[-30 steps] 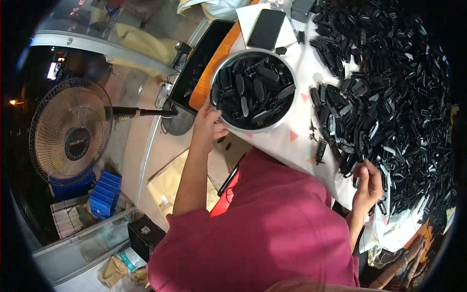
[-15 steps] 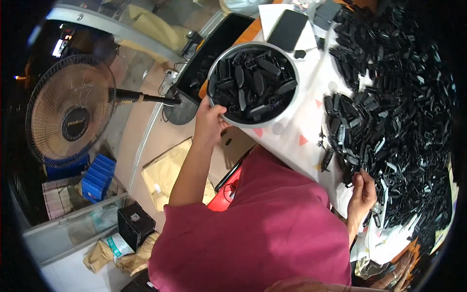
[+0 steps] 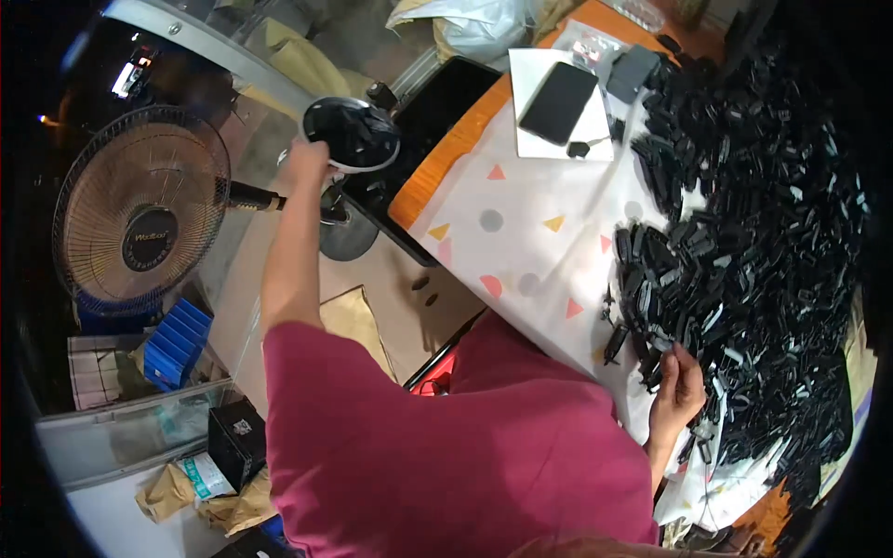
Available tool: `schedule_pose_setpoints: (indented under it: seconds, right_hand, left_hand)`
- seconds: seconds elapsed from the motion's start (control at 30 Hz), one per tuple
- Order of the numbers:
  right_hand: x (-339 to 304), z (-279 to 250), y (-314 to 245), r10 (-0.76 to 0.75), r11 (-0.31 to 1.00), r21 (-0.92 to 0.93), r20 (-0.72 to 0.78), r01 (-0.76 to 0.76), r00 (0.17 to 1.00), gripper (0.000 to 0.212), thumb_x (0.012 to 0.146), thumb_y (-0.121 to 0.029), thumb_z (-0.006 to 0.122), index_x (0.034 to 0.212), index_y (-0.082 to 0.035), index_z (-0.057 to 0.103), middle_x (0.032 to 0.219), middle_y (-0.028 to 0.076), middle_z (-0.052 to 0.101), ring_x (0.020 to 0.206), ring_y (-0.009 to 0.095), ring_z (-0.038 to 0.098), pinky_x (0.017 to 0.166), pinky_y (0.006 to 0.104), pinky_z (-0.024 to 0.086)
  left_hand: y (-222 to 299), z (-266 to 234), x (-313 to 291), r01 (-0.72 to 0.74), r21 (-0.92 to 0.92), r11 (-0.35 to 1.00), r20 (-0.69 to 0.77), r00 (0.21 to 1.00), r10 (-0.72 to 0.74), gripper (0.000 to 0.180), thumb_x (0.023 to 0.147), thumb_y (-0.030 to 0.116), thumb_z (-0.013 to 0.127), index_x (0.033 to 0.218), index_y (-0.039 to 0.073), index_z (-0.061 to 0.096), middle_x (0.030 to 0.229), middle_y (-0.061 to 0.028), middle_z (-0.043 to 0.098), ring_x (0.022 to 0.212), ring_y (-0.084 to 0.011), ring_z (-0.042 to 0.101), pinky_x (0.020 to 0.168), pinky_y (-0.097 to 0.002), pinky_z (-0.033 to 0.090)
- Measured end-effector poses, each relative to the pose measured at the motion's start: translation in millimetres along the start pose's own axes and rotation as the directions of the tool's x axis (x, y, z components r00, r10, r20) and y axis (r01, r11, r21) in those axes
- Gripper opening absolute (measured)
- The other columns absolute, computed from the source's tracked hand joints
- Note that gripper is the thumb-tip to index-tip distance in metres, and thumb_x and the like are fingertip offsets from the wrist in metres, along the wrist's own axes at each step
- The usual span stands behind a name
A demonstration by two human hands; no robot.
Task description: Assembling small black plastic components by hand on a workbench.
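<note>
My left hand (image 3: 312, 160) grips the rim of a round metal bowl (image 3: 366, 169), with my arm stretched out to the far left. Dark pieces show inside the bowl, which is held in the air off the table's left edge, beside a long black tray-like container (image 3: 437, 116). At the near edge of a big heap of small black plastic parts (image 3: 744, 251), my right hand (image 3: 679, 395) has thumb and fingers closed together. Whatever it pinches, if anything, is too small to make out.
A white patterned cloth (image 3: 521, 246) covers the table. On it lie a phone (image 3: 560, 102) on white paper and a dark grey box (image 3: 631, 73). Left of me stands a fan (image 3: 144, 209). A blue ridged box (image 3: 177, 344) and a black box (image 3: 240, 442) are lower left.
My left hand has carried the bowl off the table, away to the far left. My right hand has stayed by the heap, shifting slightly in view.
</note>
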State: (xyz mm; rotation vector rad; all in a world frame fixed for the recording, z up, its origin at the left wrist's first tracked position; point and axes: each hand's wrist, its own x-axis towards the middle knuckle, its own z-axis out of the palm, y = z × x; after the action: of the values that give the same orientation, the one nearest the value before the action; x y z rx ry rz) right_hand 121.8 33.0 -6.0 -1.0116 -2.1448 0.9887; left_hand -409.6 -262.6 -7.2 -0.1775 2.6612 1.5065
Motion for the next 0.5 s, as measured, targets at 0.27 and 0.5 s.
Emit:
schedule_pose_setpoints:
  seconds: [0.27, 0.5]
  right_hand:
    - [-22, -5, -13, 0.109, 0.993, -0.034, -0.164, -0.116, 0.981, 0.009, 0.082, -0.002, 0.058, 0.09, 0.002, 0.062, 0.079, 0.011, 0.063, 0.068, 0.014, 0.058, 0.062, 0.025, 0.046]
    - [-9, -12, -19, 0.0, 0.996, -0.093, -0.098, -0.009, 0.995, 0.013, 0.074, 0.004, 0.061, 0.087, 0.0, 0.062, 0.075, 0.013, 0.061, 0.066, 0.026, 0.06, 0.06, 0.0306, 0.047]
  left_hand:
    - [16, 61, 21, -0.28, 0.943, 0.181, 0.142, 0.828, 0.543, 0.033, 0.086, 0.012, 0.042, 0.118, 0.008, 0.044, 0.121, -0.0259, 0.044, 0.075, -0.0348, 0.064, 0.062, -0.0403, 0.054]
    - [92, 0, 31, -0.568, 0.798, 0.204, 0.26, 0.628, 0.734, 0.029, 0.083, 0.015, 0.046, 0.106, -0.001, 0.053, 0.097, -0.0238, 0.057, 0.089, -0.036, 0.057, 0.08, -0.0409, 0.044]
